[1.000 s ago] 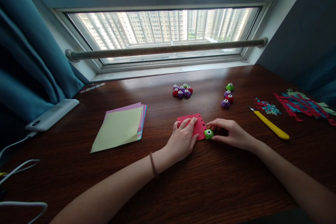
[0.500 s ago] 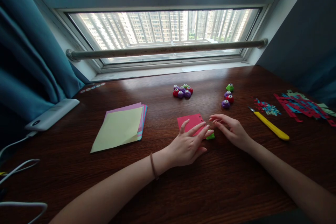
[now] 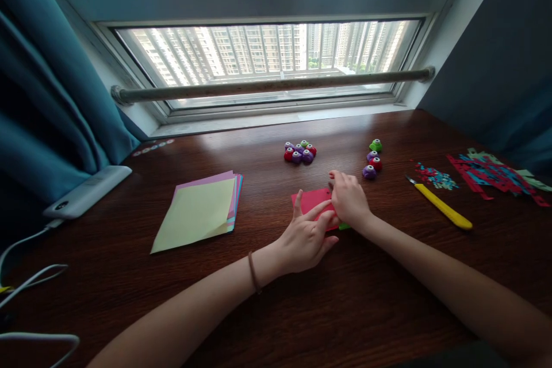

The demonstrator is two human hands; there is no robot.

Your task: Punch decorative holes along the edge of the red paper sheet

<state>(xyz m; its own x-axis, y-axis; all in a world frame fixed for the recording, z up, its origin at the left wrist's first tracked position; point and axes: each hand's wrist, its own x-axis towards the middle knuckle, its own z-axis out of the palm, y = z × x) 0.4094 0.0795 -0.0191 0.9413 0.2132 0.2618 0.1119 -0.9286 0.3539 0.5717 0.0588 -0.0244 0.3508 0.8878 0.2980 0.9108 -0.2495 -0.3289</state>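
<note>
A red sheet of paper lies on the wooden desk in front of me, with small dark punched marks near its right edge. My left hand rests on its lower part, fingers stretched and spread, index fingertip raised. Over the paper's right edge, my right hand has its fingers curled downward; whatever is under them is hidden. Only a sliver of a green craft punch shows at the paper's lower right, beneath the right hand.
Coloured paper sheets are stacked on the left. Several craft punches cluster behind the paper, with more punches right of them. A yellow craft knife, punched-out bits and paper scraps lie right. A white power bank lies far left.
My right hand has moved left onto the red paper's right edge, its fingers curling down and covering most of the green punch. My left hand has stayed on the paper with its fingers shifted slightly.
</note>
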